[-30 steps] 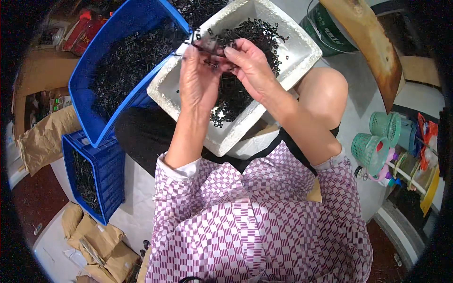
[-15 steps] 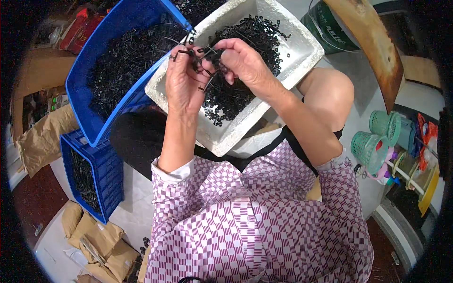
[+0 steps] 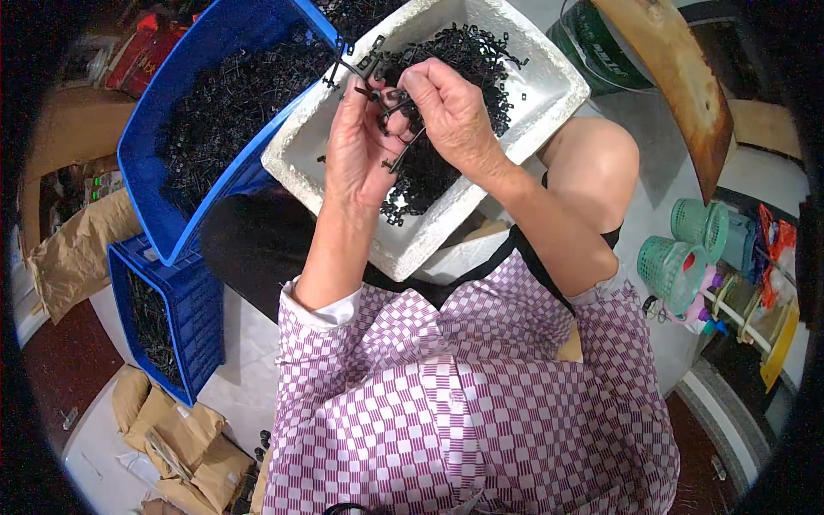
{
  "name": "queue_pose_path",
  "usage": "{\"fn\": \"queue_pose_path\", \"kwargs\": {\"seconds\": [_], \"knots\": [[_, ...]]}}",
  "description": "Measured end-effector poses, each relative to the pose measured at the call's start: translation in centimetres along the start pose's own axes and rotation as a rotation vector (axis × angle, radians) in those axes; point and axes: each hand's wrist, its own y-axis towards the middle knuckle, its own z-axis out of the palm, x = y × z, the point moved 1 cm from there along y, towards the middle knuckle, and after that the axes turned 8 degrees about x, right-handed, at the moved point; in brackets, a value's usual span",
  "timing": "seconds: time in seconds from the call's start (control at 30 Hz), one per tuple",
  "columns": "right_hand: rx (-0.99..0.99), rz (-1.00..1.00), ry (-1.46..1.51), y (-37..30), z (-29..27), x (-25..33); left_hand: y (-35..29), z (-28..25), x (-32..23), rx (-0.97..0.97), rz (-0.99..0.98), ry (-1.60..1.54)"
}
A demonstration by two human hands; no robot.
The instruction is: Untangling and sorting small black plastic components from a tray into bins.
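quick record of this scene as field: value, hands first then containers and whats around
left hand: holding several black pieces
right hand: fingers pinching at the same pieces
under hands: white box, holding a black pile
left of box: blue crate, loaded with black pieces
nearer the person: smaller crate, also holding black pieces
far right: green bucket
lower left: paper bags

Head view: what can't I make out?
In the head view:
- Grip of the right hand: hidden by its own back.
- Black pieces in the left hand: too small and overlapping to count.
- Far end of the large blue crate: cut off by the top edge.
- Foam box floor: partly under pieces.
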Motion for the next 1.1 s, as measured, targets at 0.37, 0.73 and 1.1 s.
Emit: {"fn": "queue_pose_path", "kwargs": {"seconds": [0.37,0.73,1.1], "knots": [[-0.136,0.43,0.456,1.1,-1.4,-2.6,0.3,0.4,1.0,-0.002,0.007,0.224],[0.021,0.545,0.855,0.5,-2.2,-0.1,-1.3,0.8,1.8,-0.055,-0.06,0.305],[-0.225,0.334,0.113,1.8,-3.3,-2.8,-1.7,0.6,2.6,-0.067,-0.188,0.484]]}}
